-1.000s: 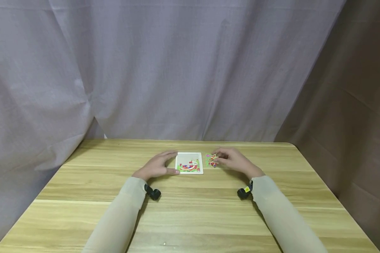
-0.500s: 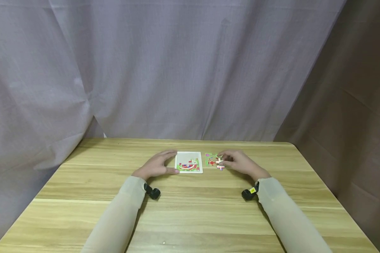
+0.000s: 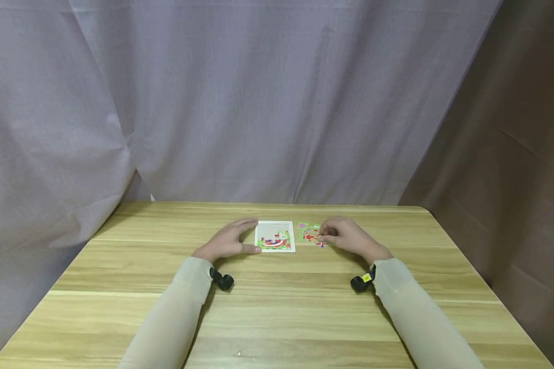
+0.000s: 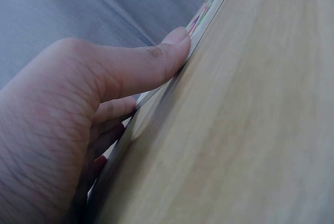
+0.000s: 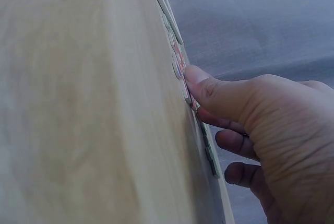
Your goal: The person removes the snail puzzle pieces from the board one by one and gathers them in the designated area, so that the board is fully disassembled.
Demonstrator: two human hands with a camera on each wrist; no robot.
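On the wooden table point(image 3: 277, 312), I saw the left hand point(image 3: 229, 240) loosely spread against the tray point(image 3: 269, 229), the right hand point(image 3: 345, 237) touching puzzle pieces point(image 3: 310, 236), its grip unclear to me.

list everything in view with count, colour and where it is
tray: 1, white rim, on the table
tray pieces: count unclear, red, green, white, blue, in the tray's near part
loose pieces: several, red, green, pink, right of the tray
table: 1, light wood, under everything
speck: 1, pale, near table, unidentifiable
curtain: count unclear, grey behind, browner at right
wrist cameras: 2, black, one per wrist
sleeves: 2, beige, on both arms
left hand grip: 1, bare, at tray's left edge
right hand grip: 1, bare, seemingly pinching a loose piece
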